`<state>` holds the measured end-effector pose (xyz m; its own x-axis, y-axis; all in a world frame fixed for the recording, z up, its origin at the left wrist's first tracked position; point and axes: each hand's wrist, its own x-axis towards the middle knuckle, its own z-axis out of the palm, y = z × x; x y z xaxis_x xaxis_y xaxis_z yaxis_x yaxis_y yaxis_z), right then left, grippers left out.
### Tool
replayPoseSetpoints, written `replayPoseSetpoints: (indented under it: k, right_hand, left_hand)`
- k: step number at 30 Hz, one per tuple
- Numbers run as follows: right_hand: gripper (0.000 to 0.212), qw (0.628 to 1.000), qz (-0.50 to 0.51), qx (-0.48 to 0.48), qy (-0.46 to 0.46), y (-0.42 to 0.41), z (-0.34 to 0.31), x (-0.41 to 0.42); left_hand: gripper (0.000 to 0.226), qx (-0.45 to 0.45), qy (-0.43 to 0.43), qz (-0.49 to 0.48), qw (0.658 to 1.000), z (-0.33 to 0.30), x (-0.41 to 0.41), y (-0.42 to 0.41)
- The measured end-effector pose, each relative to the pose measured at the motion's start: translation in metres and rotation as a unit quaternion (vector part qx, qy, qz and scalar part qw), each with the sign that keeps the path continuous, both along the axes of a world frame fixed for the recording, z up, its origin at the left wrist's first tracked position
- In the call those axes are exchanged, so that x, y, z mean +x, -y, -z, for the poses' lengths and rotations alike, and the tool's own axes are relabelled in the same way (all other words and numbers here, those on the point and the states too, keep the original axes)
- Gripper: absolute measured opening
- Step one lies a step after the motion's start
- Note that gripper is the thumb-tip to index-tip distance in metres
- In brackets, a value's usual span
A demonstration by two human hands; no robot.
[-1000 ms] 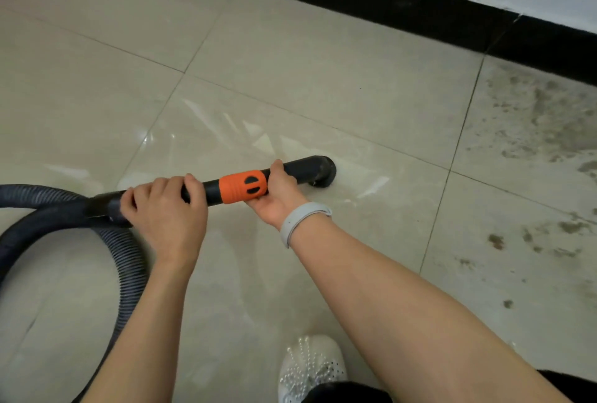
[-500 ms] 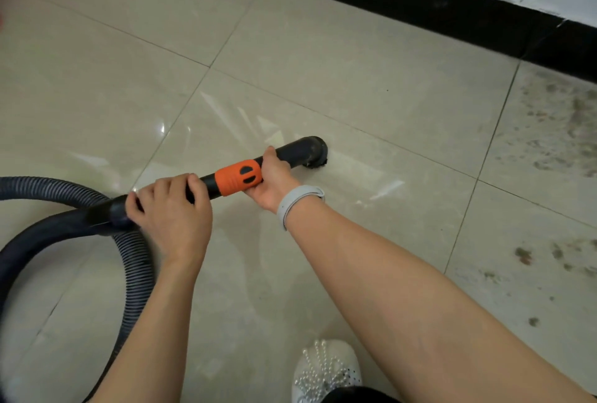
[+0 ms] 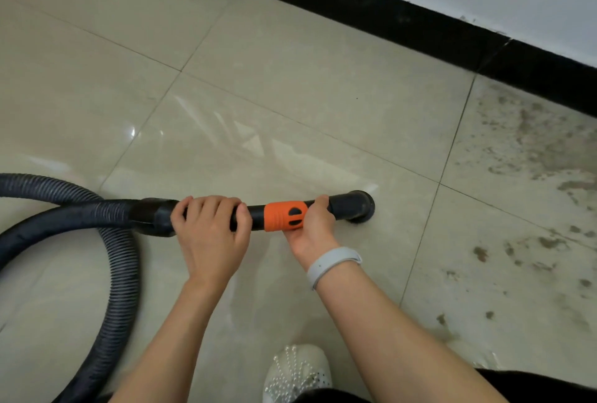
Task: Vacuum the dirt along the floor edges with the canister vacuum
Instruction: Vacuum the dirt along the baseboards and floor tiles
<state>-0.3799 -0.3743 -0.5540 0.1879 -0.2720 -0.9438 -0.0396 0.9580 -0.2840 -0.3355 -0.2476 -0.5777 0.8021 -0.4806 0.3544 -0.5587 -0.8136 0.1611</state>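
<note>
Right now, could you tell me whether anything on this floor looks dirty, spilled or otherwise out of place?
Yes. Brown dirt patches cover the tiles on the right, up to the black baseboard; the other tiles are glossy and look clean. The vacuum nozzle sits on a clean tile, short of the dirt. Nothing looks damaged.

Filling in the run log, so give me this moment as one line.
left hand: grips wand | right hand: grips wand | nozzle: on clean tile | dirt: right, unreached

The vacuum wand (image 3: 245, 213) is showing black with a bright orange band (image 3: 284, 216). The ribbed hose (image 3: 122, 260) is looking dark grey. Brown dirt spots (image 3: 529, 144) are dotting the shiny beige floor tiles (image 3: 307, 79). The wristband (image 3: 332, 262) is looking pale grey.
</note>
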Motion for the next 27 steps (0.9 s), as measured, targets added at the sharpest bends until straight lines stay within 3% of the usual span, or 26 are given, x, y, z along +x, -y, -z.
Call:
replayPoseSetpoints:
  k: [7, 13, 16, 23, 27]
  right_hand:
    - [0.042, 0.996, -0.057, -0.065, -0.009, 0.046, 0.007, 0.001]
    - [0.04, 0.993, -0.099, -0.064, 0.028, 0.081, 0.007, 0.023]
    - [0.037, 0.989, -0.122, -0.074, 0.045, 0.088, 0.007, 0.048]
    - [0.023, 0.976, -0.107, 0.002, 0.188, 0.09, 0.009, 0.091]
    - [0.027, 0.979, -0.091, -0.05, 0.173, 0.1, 0.013, 0.104]
  left_hand:
    - [0.04, 0.038, -0.087, 0.077, 0.992, -0.008, 0.005, 0.016]
    - [0.056, 0.102, -0.109, 0.106, 0.983, -0.014, 0.022, 0.029]
    - [0.064, 0.115, -0.127, 0.08, 0.982, -0.022, 0.032, 0.038]
    - [0.061, 0.102, -0.156, -0.028, 0.982, -0.024, 0.051, 0.065]
    - [0.058, 0.085, -0.21, -0.022, 0.974, -0.02, 0.057, 0.083]
